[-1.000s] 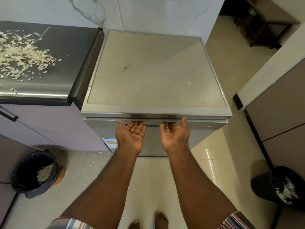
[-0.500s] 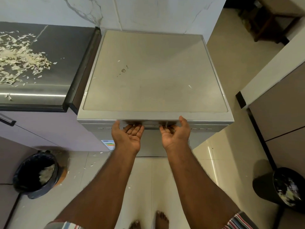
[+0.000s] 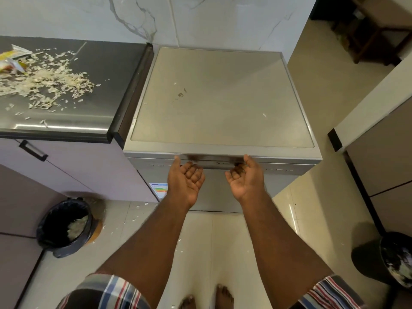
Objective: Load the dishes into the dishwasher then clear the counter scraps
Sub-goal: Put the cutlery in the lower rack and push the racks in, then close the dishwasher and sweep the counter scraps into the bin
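Dishwasher [image 3: 220, 101] is sitting at centre frame, door shut, so nothing visible is showing whether any dishes are inside; no dishes are appearing anywhere in view, so the loading step can't be judged complete or not. The table [image 3: 66, 121] is lying at about 10 o'clock from the dishwasher, butted against its left side, and is carrying a spread of pale scraps [image 3: 44, 85] plus a torn yellow wrapper [image 3: 11, 61] at the far left edge — so the clearing step is reading as not yet done. A black bin [image 3: 64, 226] is standing on the floor at 8 o'clock, already holding some pale scraps, with loose flecks lying around it; a second dark bin [image 3: 394, 262] is sitting at 4 o'clock. Left hand [image 3: 186, 181] and right hand [image 3: 246, 179] are both reaching palm-up to the upper lip of the door at 6 o'clock of the machine, fingers curled up under the edge; whether they are gripping it, I cannot tell. Judgement: the door is the step in hand, and the scraps are remaining.
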The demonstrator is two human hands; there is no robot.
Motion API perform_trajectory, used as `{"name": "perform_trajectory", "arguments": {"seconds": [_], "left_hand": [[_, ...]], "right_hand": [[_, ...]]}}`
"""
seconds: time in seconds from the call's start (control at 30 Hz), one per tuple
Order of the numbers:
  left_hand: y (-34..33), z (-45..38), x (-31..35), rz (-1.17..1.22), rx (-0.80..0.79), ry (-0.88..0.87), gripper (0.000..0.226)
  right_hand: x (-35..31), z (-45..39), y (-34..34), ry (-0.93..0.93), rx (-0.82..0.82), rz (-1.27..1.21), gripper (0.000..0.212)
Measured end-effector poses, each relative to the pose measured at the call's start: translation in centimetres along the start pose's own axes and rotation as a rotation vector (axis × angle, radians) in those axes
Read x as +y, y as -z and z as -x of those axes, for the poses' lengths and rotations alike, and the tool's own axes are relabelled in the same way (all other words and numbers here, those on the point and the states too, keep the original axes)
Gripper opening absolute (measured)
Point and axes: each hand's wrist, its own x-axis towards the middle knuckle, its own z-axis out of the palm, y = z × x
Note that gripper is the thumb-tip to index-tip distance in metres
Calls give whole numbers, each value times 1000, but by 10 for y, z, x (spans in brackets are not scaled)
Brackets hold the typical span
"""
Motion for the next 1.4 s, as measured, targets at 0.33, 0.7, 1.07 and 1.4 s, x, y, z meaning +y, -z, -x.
{"name": "perform_trajectory", "arguments": {"seconds": [0.33, 0.7, 1.07, 1.4], "left_hand": [[38, 41, 1, -346, 14, -86, 57], [77, 51, 37, -662, 119, -268, 52], [53, 25, 88, -1214, 107, -581, 59], [-3, 10, 153, -1765, 186, -788, 75]], "right_hand": [[44, 36, -10, 58, 35, 427, 43], [100, 53, -36, 244, -68, 1026, 62], [97, 47, -91, 444, -186, 1616, 65], [58, 58, -170, 918, -159, 1944, 64]]}}
